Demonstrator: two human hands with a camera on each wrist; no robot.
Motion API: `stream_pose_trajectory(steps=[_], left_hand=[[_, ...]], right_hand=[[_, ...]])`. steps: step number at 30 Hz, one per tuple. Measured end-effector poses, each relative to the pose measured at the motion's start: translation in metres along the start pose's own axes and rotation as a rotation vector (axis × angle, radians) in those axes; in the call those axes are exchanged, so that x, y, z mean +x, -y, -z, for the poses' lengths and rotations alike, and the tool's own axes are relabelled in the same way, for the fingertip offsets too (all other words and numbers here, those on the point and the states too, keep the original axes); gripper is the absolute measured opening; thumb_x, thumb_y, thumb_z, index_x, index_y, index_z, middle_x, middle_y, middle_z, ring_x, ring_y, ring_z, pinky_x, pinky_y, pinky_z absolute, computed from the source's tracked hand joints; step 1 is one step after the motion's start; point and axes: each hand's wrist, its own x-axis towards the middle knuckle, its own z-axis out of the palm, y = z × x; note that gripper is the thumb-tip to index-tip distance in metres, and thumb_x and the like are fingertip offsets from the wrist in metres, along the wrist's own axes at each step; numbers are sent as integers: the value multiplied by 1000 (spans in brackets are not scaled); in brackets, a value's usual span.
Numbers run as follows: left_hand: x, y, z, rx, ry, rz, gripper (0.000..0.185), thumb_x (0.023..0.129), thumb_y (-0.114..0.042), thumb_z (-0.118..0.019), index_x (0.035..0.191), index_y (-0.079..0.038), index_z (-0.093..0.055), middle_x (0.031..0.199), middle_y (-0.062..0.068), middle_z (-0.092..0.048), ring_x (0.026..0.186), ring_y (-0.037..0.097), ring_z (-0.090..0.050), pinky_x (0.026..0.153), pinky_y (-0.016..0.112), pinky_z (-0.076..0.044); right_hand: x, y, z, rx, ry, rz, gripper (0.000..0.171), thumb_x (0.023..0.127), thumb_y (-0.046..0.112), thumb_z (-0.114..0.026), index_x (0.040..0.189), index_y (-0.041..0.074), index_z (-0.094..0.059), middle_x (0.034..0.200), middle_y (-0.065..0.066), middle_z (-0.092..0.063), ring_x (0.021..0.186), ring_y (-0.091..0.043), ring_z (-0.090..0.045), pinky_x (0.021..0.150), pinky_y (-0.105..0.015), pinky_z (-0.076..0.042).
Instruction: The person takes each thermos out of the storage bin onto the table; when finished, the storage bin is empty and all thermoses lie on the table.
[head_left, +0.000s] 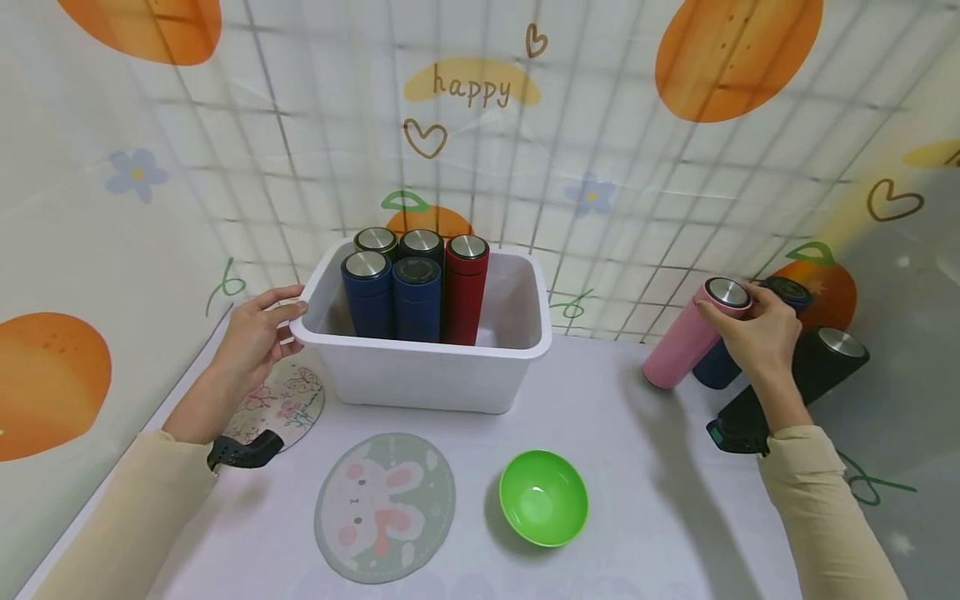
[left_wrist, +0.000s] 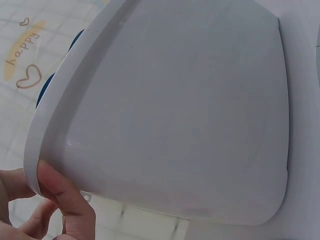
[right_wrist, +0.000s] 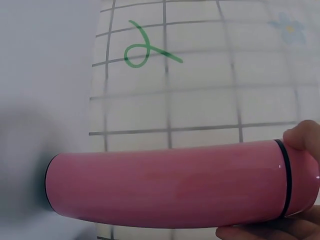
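Pink bottle (head_left: 684, 340) in right fingers (right_wrist: 240, 233), bin (head_left: 427, 375) roomy inside right edge (head_left: 543, 312)

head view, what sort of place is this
Most likely a makeshift indoor work booth, though the room beyond is out of view: a printed sheet reading "happy" hangs behind a white table, which holds a white bin of bottles and a green bowl.

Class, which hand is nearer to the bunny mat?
Left. The left hand, holding the white tub, is beyond the bunny mat to its left; the right hand, holding the pink bottle, is far to its right.
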Motion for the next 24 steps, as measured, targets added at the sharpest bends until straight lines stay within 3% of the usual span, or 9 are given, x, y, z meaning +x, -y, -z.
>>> stream_pose_trajectory(steps=[7, 15, 24], left_hand=[[0, 0, 0, -1, -4, -1, 43, 98, -14, -66, 136, -5, -50, 126, 9, -46, 82, 16, -63, 62, 23, -54], [1, 0, -1, -2, 2, -4, 42, 98, -13, -66, 136, -5, -49, 125, 9, -45, 82, 16, -63, 62, 23, -54], [0, 1, 0, 15, -7, -7, 46, 98, -16, -66, 139, -6, -48, 127, 6, -44, 86, 17, -61, 63, 23, -54]], right_hand=[[4, -6, -5, -20, 16, -6, 77, 83, 55, -75, 140, 6, -57, 112, -16, -63, 92, -22, -48, 70, -24, -41], [7, -14, -5, -14, 21, -18, 76, 85, 53, -74, 141, 6, -56, 116, -16, -62, 94, -20, -48, 71, -25, -40], [13, -17, -7, -19, 94, 3, 76, 89, 53, -70, 142, 3, -51, 113, -17, -58, 91, -23, -46, 69, -32, -39]])
